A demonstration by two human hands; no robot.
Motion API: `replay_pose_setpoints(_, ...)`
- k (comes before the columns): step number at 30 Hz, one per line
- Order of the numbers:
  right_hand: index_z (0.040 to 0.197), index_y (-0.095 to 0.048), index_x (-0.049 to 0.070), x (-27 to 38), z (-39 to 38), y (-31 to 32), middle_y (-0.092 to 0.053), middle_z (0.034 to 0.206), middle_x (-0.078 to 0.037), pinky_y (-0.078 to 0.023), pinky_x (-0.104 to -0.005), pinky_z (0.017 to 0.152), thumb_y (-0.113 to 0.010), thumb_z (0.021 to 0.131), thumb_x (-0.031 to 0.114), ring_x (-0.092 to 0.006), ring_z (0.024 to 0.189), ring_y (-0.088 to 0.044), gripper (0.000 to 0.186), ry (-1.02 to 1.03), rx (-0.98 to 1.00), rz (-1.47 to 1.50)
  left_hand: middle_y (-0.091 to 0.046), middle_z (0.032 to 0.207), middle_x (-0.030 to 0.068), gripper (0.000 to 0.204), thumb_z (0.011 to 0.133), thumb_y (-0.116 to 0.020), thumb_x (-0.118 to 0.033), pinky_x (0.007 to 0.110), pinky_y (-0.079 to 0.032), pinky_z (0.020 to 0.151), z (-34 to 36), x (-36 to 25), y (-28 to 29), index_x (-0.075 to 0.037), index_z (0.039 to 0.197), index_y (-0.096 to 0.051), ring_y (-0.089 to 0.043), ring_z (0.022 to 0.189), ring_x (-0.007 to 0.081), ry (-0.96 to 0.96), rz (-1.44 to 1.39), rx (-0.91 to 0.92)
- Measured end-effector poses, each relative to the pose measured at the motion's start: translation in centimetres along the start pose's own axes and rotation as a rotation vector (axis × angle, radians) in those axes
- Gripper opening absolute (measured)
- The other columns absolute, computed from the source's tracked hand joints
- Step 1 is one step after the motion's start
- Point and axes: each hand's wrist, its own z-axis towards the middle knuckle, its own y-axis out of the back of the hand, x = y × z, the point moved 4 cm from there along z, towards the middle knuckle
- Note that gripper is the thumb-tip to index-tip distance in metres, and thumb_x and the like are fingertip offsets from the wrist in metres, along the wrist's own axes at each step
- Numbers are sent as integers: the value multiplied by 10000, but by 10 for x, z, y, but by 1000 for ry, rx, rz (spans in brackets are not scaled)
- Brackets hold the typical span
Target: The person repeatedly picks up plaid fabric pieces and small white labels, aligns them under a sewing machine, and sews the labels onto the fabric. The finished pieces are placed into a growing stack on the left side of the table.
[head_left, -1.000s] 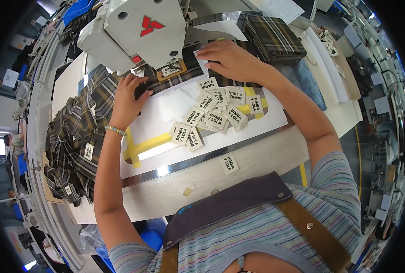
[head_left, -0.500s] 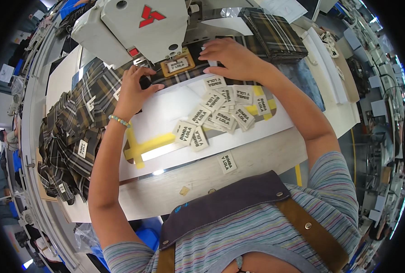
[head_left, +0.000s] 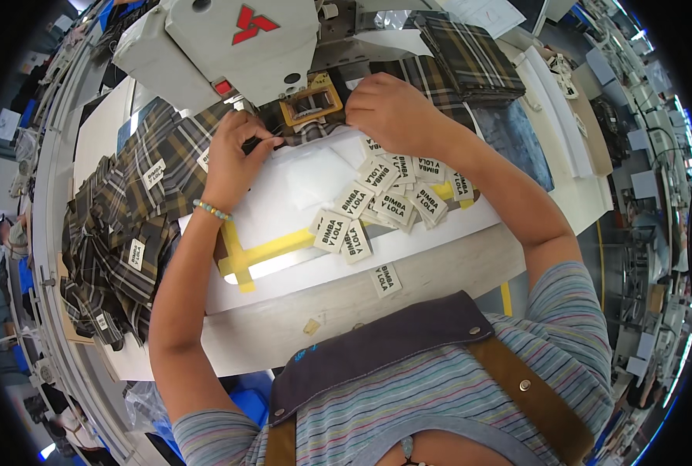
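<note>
Both my hands are at the head of a white sewing machine [head_left: 241, 50]. Thumb and fingertips of my left hand [head_left: 237, 151] pinch the edge of dark plaid fabric [head_left: 315, 130], left of a yellow clamp frame [head_left: 290, 113]. My right hand [head_left: 396, 113] is closed on the same fabric, just right of the frame; its fingertips are partly hidden. Dark fabric shows inside the frame's opening. Below my right hand, a loose pile of small cream labels with dark print [head_left: 392, 208] lies on a white sheet [head_left: 284, 190] marked with yellow tape.
Bunched plaid pieces [head_left: 113, 260], some bearing labels, cover the table's left side. A folded plaid stack [head_left: 478, 58] sits at the back right. One single label [head_left: 385, 280] lies near the front edge, close to a small tan scrap [head_left: 311, 326].
The label seen inside the clamp frame no longer shows there. My right hand has closed its fingers on the fabric. The white sheet and label pile have shifted slightly right.
</note>
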Motion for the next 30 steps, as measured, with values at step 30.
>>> replay_pose_setpoints(30,865,-676,18,171,-90,40,-622,893,-50,-527,-342,840,-698,741,94,-200,879,-620,147,334,208,281,-690,1427,107,446,864,-845,-152,440,-487,1139,-62,-88,14,-60,1285,-732,-631,1333,328,-255,12,261)
